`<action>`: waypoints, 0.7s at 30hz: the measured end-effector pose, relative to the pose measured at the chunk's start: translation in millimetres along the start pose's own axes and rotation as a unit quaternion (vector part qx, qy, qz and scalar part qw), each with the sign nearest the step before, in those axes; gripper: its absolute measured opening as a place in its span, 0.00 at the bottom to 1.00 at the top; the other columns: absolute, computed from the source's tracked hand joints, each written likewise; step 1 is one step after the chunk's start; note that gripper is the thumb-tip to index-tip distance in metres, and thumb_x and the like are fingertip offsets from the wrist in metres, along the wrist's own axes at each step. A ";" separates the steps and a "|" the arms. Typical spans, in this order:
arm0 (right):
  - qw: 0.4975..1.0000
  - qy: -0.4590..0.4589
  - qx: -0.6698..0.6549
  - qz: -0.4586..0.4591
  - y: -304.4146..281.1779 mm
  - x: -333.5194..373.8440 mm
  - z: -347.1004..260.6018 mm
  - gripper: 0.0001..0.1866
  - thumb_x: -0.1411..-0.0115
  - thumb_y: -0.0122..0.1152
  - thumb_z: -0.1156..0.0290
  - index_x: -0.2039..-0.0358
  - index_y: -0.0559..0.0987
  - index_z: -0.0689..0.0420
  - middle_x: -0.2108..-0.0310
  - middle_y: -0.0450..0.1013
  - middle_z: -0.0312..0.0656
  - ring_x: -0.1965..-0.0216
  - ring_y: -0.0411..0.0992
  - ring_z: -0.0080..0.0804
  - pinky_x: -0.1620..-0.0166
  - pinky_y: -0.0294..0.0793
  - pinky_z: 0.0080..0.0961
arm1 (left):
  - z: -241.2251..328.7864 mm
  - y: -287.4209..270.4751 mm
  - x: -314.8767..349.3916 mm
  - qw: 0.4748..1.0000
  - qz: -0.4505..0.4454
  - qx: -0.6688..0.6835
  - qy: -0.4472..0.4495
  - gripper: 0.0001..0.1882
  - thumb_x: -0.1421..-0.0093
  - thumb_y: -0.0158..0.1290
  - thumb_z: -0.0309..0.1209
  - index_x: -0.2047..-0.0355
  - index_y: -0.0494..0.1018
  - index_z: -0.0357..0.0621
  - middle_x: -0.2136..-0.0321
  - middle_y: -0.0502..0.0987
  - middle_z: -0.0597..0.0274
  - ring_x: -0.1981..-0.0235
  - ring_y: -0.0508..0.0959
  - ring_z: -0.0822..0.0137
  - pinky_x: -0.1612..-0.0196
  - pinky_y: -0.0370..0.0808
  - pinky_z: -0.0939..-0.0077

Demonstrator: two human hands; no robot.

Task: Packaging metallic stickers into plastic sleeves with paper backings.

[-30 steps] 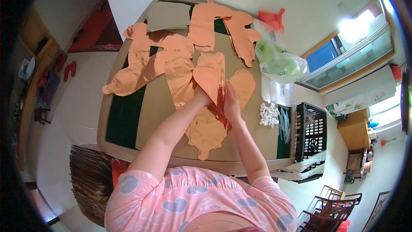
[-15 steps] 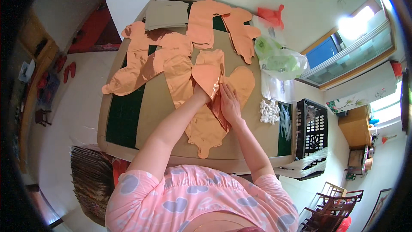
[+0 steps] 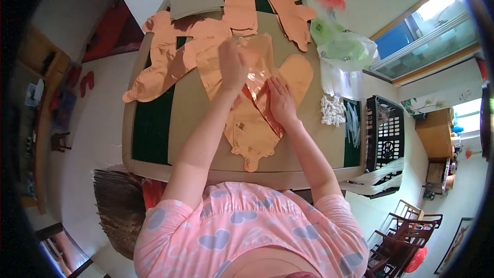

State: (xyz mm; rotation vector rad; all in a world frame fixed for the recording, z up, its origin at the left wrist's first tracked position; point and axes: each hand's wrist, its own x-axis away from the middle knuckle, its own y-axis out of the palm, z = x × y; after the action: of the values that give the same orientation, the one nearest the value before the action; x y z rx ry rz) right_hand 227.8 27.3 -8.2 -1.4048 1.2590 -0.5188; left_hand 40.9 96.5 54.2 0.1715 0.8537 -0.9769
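Note:
A flat rose-gold foil balloon (image 3: 254, 136) lies before me on a brown board, partly folded, with shiny creased foil at its middle. My right hand (image 3: 280, 99) lies on the right side of the fold, its fingers stretched out. Over the upper left part of the same foil is my left hand (image 3: 234, 64), smeared by motion. Whether its fingers grip the foil does not show. Another stack of flat rose-gold foil balloons (image 3: 162, 62) spreads to the left, and a further one (image 3: 240, 5) lies at the far side.
Grey-brown sheets (image 3: 196, 0) are stacked at the table's far left. Along the right lie clear and green plastic bags (image 3: 342, 46), a pile of small white pieces (image 3: 333, 110) and thin clear straws (image 3: 352, 123). A black plastic crate (image 3: 383, 139) stands beside the table's right edge.
My left hand has come out from under the raised foil flap and moved up and away from me. The flap now lies lower and flatter. My right hand stays on the foil.

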 end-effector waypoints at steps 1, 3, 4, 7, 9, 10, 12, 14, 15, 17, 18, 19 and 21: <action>1.000 -0.001 -0.003 -0.002 1.1 -0.6 0.1 0.22 0.38 0.44 0.74 0.43 0.69 0.61 0.39 0.63 0.47 0.35 0.58 0.43 0.35 0.54 0.46 | 2.6 0.2 7.6 0.996 -0.086 -0.011 0.026 0.13 0.46 0.45 0.21 0.59 0.69 0.37 0.61 0.71 0.45 0.57 0.70 0.45 0.52 0.67 0.55; 1.000 -0.013 0.004 0.008 4.2 -0.1 1.6 0.24 0.40 0.47 0.73 0.43 0.68 0.62 0.39 0.63 0.48 0.37 0.60 0.44 0.35 0.53 0.46 | 10.4 7.8 41.2 0.959 -0.277 -0.031 0.056 0.14 0.45 0.47 0.23 0.57 0.69 0.38 0.59 0.70 0.45 0.55 0.69 0.46 0.50 0.66 0.54; 1.000 -0.010 0.002 0.007 6.2 1.9 3.8 0.24 0.40 0.47 0.73 0.43 0.68 0.62 0.39 0.63 0.48 0.37 0.60 0.44 0.35 0.53 0.46 | 18.5 6.1 54.5 0.933 -0.335 -0.076 0.108 0.19 0.42 0.48 0.27 0.49 0.67 0.39 0.51 0.70 0.47 0.48 0.68 0.49 0.42 0.63 0.55; 1.000 -0.014 -0.010 0.026 7.6 3.4 5.4 0.23 0.40 0.47 0.74 0.43 0.68 0.61 0.39 0.64 0.47 0.37 0.60 0.44 0.35 0.54 0.46 | 16.0 -1.5 85.3 0.898 -0.396 -0.152 0.118 0.25 0.39 0.47 0.31 0.41 0.63 0.41 0.45 0.68 0.50 0.41 0.65 0.52 0.37 0.60 0.56; 1.000 -0.001 -0.021 0.006 5.2 1.2 3.5 0.23 0.40 0.47 0.74 0.43 0.69 0.61 0.39 0.64 0.47 0.37 0.60 0.44 0.36 0.55 0.45 | 6.3 -3.6 92.3 0.898 -0.395 -0.152 0.118 0.25 0.38 0.46 0.32 0.40 0.62 0.41 0.43 0.66 0.51 0.39 0.63 0.53 0.36 0.58 0.55; 1.000 0.001 -0.023 0.004 4.3 0.6 4.2 0.23 0.40 0.47 0.74 0.43 0.69 0.61 0.39 0.64 0.47 0.37 0.60 0.44 0.36 0.55 0.45 | 4.0 -4.8 94.6 0.899 -0.393 -0.150 0.119 0.26 0.37 0.45 0.34 0.39 0.61 0.41 0.41 0.65 0.52 0.38 0.61 0.54 0.35 0.56 0.54; 0.997 -0.004 -0.074 0.010 1.1 -1.4 6.9 0.21 0.39 0.48 0.76 0.44 0.70 0.62 0.40 0.65 0.48 0.38 0.61 0.46 0.37 0.58 0.45 | 1.2 -5.4 99.7 0.900 -0.397 -0.147 0.106 0.26 0.37 0.44 0.34 0.39 0.61 0.41 0.40 0.64 0.52 0.37 0.60 0.54 0.35 0.55 0.54; 0.993 0.013 -0.119 0.017 -3.4 -3.8 9.4 0.20 0.40 0.48 0.79 0.46 0.72 0.62 0.42 0.66 0.51 0.39 0.62 0.48 0.38 0.60 0.45 | -3.2 -2.8 102.5 0.901 -0.399 -0.144 0.096 0.26 0.36 0.43 0.34 0.38 0.60 0.41 0.39 0.63 0.52 0.36 0.59 0.54 0.34 0.54 0.54; 0.985 0.014 -0.168 0.041 -2.8 -3.8 12.8 0.20 0.40 0.48 0.80 0.47 0.72 0.63 0.42 0.66 0.51 0.39 0.63 0.49 0.38 0.60 0.45 | -5.2 -1.3 104.2 0.898 -0.398 -0.156 0.107 0.26 0.36 0.43 0.34 0.38 0.60 0.40 0.39 0.63 0.52 0.36 0.59 0.54 0.34 0.53 0.54; 0.974 0.016 -0.217 0.065 -5.0 -1.8 11.9 0.20 0.41 0.47 0.81 0.47 0.72 0.63 0.43 0.67 0.52 0.40 0.63 0.50 0.38 0.60 0.46 | -5.5 -1.1 104.1 0.894 -0.400 -0.167 0.118 0.25 0.35 0.42 0.34 0.39 0.61 0.40 0.38 0.62 0.52 0.35 0.58 0.54 0.34 0.53 0.54; 0.975 0.016 -0.214 0.064 -6.7 0.3 11.4 0.20 0.41 0.47 0.81 0.47 0.72 0.63 0.43 0.67 0.53 0.39 0.62 0.50 0.38 0.59 0.46 | -5.6 -0.8 103.7 0.890 -0.409 -0.167 0.112 0.25 0.35 0.42 0.34 0.39 0.61 0.40 0.38 0.62 0.52 0.35 0.59 0.54 0.34 0.53 0.54; 0.975 0.015 -0.211 0.063 -7.9 1.9 9.5 0.20 0.41 0.47 0.82 0.47 0.72 0.62 0.43 0.67 0.53 0.39 0.62 0.50 0.37 0.59 0.46 | -5.9 -1.5 103.5 0.887 -0.417 -0.168 0.106 0.25 0.35 0.42 0.34 0.39 0.61 0.40 0.38 0.62 0.52 0.36 0.59 0.55 0.33 0.53 0.55; 0.986 0.018 -0.153 0.057 -10.7 11.4 10.0 0.20 0.41 0.48 0.81 0.47 0.73 0.62 0.43 0.67 0.52 0.39 0.62 0.49 0.37 0.59 0.46 | -5.8 -2.3 103.8 0.892 -0.411 -0.157 0.102 0.25 0.36 0.43 0.34 0.40 0.62 0.40 0.39 0.63 0.52 0.35 0.59 0.55 0.34 0.52 0.53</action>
State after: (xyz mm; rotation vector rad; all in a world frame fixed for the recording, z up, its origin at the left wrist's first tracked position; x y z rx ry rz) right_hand 244.3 19.5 -5.1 -1.5701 1.4856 -0.2799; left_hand 64.1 29.7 -22.1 -0.4127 1.3091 -1.6023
